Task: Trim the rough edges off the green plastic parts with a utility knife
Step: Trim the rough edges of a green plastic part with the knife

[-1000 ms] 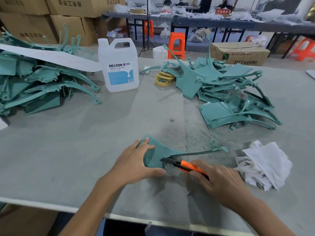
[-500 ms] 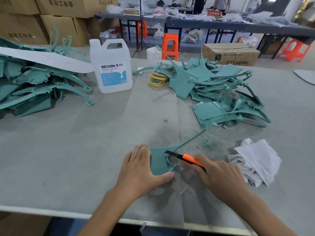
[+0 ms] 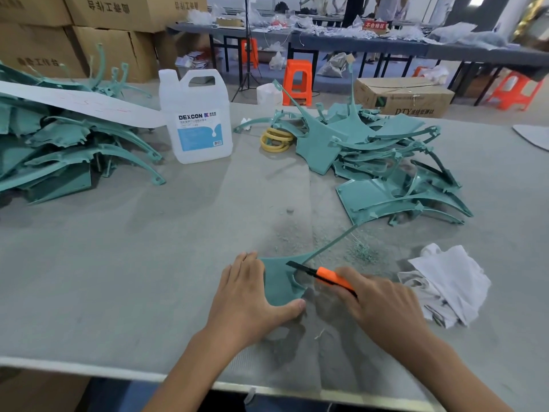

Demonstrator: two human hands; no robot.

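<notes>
The right hand [image 3: 383, 304] grips the utility knife [image 3: 329, 278], blade pointing toward 10 o'clock at the flat left hand [image 3: 246, 295] pressing the green part [image 3: 280, 282], so a slip could slice that hand.

Open table in front of the jug, piles on both sides

Right in front of the jug [image 3: 197, 114] the grey table [image 3: 118, 263] is wide and free. Left of the jug, a pile of green parts [image 3: 59, 153] and a white strip [image 3: 74, 102] block the way. Right of it lie yellow rings [image 3: 276, 139], then a second green pile [image 3: 386, 162]. Further front and right, the left hand [image 3: 246, 295], a green part [image 3: 279, 281], the knife [image 3: 332, 279] in the right hand [image 3: 383, 301] and a white rag [image 3: 445, 281] fill the near side.
</notes>
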